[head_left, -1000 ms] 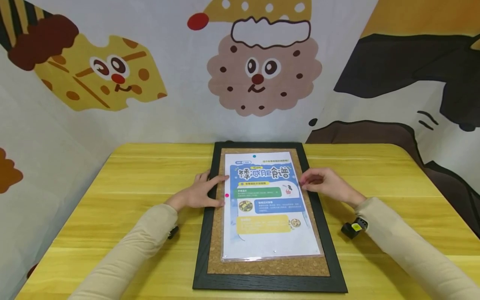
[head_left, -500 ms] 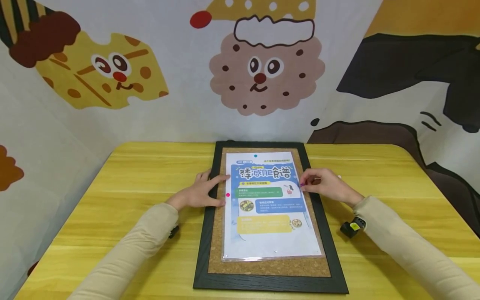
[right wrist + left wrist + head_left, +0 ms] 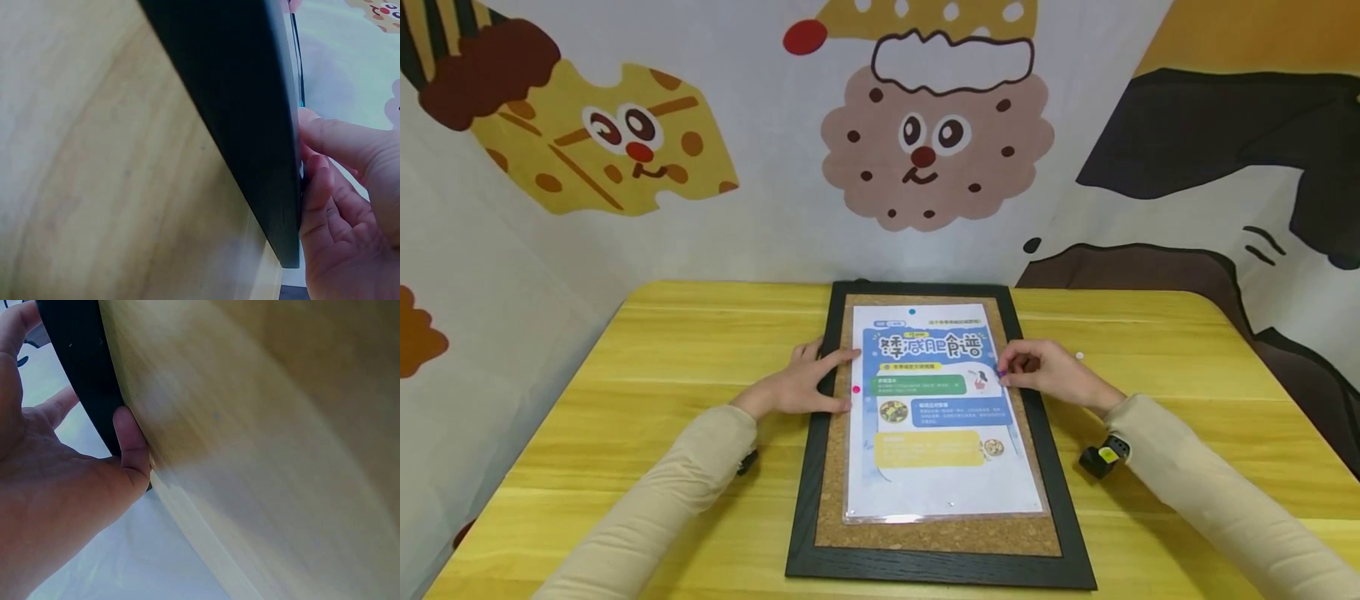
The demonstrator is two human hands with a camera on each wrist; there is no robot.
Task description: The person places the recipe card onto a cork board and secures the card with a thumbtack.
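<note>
A cork board with a black frame lies on the table. On it is a printed sheet in a clear cover, with a teal push pin at its top and a pink push pin at its left edge. My left hand straddles the frame's left side, its straight thumb and index finger pressing the sheet's edge. In the left wrist view a finger touches the frame's outer side. My right hand pinches a small purple push pin at the sheet's right edge.
A white push pin lies on the yellow wood table beyond my right hand. A wall cloth with cartoon figures stands behind the table. Each wrist wears a small black camera.
The right fingers have shifted slightly at the sheet's right edge, and the purple push pin has come into sight. The white push pin is uncovered beyond that hand. My left hand holds still.
</note>
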